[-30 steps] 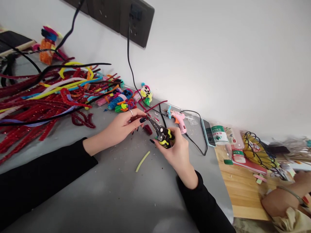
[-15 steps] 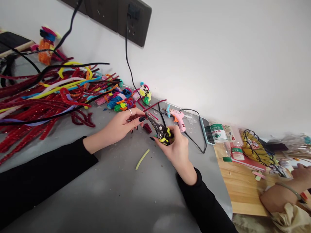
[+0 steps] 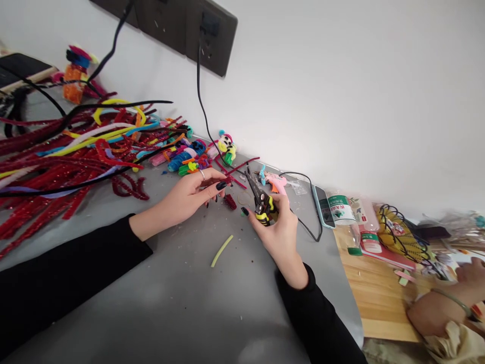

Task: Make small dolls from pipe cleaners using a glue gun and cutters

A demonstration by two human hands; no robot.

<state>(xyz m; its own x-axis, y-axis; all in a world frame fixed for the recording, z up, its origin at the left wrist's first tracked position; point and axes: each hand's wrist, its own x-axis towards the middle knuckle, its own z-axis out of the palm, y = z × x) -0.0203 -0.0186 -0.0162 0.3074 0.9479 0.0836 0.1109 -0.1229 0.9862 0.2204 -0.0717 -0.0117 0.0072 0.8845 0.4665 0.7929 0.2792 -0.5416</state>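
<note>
Between its thumb and fingers, my left hand (image 3: 195, 194) pinches a small dark red pipe cleaner piece (image 3: 229, 180). My right hand (image 3: 279, 230) grips black and yellow wire strippers (image 3: 261, 199) by the handles, their jaws pointing up and away from me, a little right of the red piece and apart from it. Just below my left fingertips lies another short dark red bundle (image 3: 230, 202) on the grey table (image 3: 182, 298). A pale green pipe cleaner piece (image 3: 222, 251) rests nearer to me.
A heap of mostly red pipe cleaners (image 3: 76, 156) spreads at left, beside small colourful figures (image 3: 189, 154). Behind the strippers is a pink glue gun (image 3: 278, 183) with its cord. A phone (image 3: 323, 206) and bottles (image 3: 341, 207) stand right, and another person's arm (image 3: 435, 308) rests beyond.
My right hand has drawn the wire strippers rightward, away from the red piece in my left hand. The left hand has stayed in place.
</note>
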